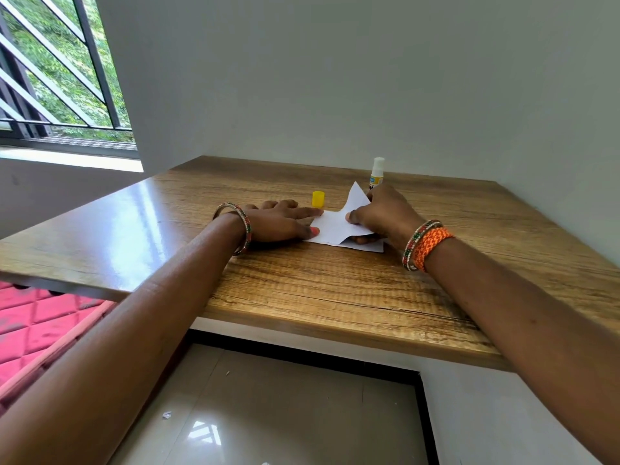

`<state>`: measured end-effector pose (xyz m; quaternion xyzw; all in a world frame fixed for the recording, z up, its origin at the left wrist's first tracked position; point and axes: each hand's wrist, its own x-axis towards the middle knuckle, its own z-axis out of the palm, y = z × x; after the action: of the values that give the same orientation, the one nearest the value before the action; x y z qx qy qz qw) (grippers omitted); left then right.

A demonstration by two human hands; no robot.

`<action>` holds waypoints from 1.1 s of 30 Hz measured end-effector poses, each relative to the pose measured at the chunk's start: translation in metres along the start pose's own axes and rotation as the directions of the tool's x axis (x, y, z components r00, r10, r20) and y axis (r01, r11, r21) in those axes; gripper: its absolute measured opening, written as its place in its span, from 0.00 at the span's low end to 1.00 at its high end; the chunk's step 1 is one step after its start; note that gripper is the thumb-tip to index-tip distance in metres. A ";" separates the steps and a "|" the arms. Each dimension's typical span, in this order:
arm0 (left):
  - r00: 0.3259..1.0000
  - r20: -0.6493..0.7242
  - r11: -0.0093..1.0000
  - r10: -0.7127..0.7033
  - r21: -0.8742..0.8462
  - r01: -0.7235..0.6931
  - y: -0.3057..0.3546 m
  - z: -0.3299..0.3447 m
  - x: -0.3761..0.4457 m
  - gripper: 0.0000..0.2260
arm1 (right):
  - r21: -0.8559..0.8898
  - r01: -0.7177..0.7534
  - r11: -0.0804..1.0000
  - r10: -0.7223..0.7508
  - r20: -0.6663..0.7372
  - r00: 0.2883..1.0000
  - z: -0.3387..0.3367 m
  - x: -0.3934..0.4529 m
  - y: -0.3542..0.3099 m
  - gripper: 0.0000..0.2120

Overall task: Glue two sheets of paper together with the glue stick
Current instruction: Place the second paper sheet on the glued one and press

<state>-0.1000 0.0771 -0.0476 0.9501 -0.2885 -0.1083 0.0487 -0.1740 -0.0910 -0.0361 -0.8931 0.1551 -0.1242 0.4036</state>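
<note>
Paper sheets: the lower sheet [330, 239] lies flat on the wooden table [335, 290], while the upper sheet [352, 209] is lifted at an angle above it. The right hand [385, 214] pinches the upper sheet, thumb on top and fingers underneath. The left hand [280, 221] lies flat, straight fingers pressing the lower sheet's left edge. The uncapped glue stick [376, 174] stands upright just behind the right hand; its yellow cap [318, 199] stands near the left fingertips.

A home room: wooden wall desk [335, 290], barred window [60, 72], tiled floor [268, 414], red quilted mattress [37, 317].
</note>
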 end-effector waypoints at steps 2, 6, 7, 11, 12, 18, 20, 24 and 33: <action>0.999 -0.031 1.000 0.014 0.002 -0.014 0.001 0.002 0.000 0.25 | -0.010 0.023 1.000 -0.023 -0.009 1.000 0.001 0.000 0.001 0.19; 0.997 -0.062 0.999 0.042 0.005 -0.042 0.001 0.007 0.001 0.23 | -0.071 0.084 0.994 -0.087 -0.042 0.995 0.002 0.000 0.001 0.16; 0.997 -0.060 0.999 0.042 0.005 -0.041 0.001 0.007 0.001 0.23 | -0.092 0.097 0.991 -0.102 -0.048 0.994 0.003 0.000 0.001 0.16; 0.998 -0.043 0.999 0.037 0.011 -0.036 0.001 0.006 0.002 0.26 | -0.163 0.119 0.979 -0.132 -0.070 0.989 0.004 0.001 0.002 0.18; 0.999 -0.038 0.999 0.036 0.013 -0.035 0.001 0.006 0.002 0.27 | -0.163 0.123 0.979 -0.136 -0.071 0.988 0.004 0.002 0.002 0.18; 0.999 -0.030 0.999 0.041 -0.007 -0.041 0.004 0.004 -0.001 0.27 | -0.184 0.126 0.975 -0.143 -0.082 0.986 0.004 0.003 0.002 0.19; 0.998 -0.045 0.998 0.042 -0.045 -0.044 0.005 0.003 -0.001 0.23 | -0.182 0.127 0.975 -0.144 -0.088 0.986 0.004 0.003 0.003 0.19; 0.997 -0.064 0.996 0.032 -0.086 -0.037 0.004 0.002 -0.002 0.19 | -0.187 0.117 0.975 -0.136 -0.088 0.987 0.004 0.004 0.003 0.20; 0.998 -0.052 0.997 0.046 -0.054 -0.049 0.004 0.002 -0.001 0.21 | -0.152 0.118 0.981 -0.129 -0.064 0.990 0.004 0.002 0.003 0.18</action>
<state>-0.1036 0.0742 -0.0485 0.9436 -0.3067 -0.0910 0.0849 -0.1712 -0.0911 -0.0404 -0.9233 0.1230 -0.1700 0.3217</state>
